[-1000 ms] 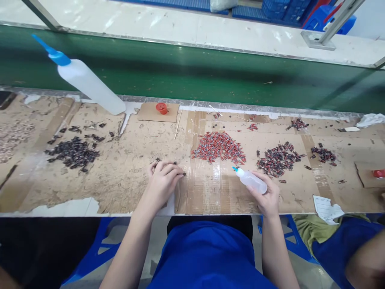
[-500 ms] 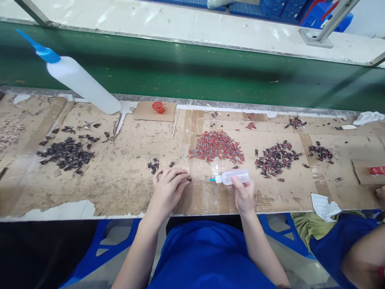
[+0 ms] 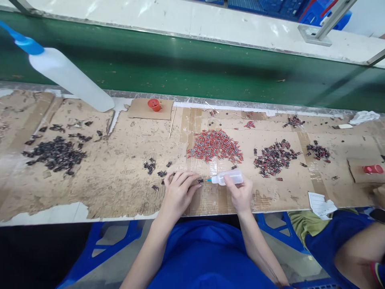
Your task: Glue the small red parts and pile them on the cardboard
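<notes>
While right hand (image 3: 240,192) clamped on small squeeze bottle (image 3: 228,177), nozzle at tiny part pinched under left hand (image 3: 179,190): too hard squeeze, liquid over cardboard mat (image 3: 120,168).

The right hand (image 3: 240,194) holds a small squeeze bottle (image 3: 229,177) lying sideways, its blue tip pointing at a tiny dark part (image 3: 199,181) pinched under the fingers of the left hand (image 3: 179,192). Both hands rest on the cardboard-covered desk (image 3: 120,176), near a pile of red parts (image 3: 215,145).
</notes>
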The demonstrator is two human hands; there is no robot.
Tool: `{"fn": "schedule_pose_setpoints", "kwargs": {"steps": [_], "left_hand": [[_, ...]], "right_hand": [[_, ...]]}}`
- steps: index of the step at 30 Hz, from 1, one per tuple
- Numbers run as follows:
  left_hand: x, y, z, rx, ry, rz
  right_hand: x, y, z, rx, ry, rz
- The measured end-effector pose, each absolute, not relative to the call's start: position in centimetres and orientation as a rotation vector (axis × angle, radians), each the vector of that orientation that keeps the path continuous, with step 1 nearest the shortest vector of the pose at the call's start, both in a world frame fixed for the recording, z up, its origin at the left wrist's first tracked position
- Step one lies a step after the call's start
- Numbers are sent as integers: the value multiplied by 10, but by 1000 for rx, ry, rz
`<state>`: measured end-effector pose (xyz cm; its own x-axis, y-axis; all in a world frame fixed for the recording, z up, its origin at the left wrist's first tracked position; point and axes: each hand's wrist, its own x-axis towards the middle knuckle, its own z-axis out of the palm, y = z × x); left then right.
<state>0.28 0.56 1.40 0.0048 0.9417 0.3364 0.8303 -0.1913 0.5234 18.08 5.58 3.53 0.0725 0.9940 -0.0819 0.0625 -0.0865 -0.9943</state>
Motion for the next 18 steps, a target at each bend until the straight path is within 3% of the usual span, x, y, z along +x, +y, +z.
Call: {"fn": "schedule_pose_setpoints", "kwargs": {"steps": [18], "left_hand": [[2, 7, 19, 1800, 1921, 953]], "right_hand": [[176, 56, 28, -1413, -1300, 1190]]}}
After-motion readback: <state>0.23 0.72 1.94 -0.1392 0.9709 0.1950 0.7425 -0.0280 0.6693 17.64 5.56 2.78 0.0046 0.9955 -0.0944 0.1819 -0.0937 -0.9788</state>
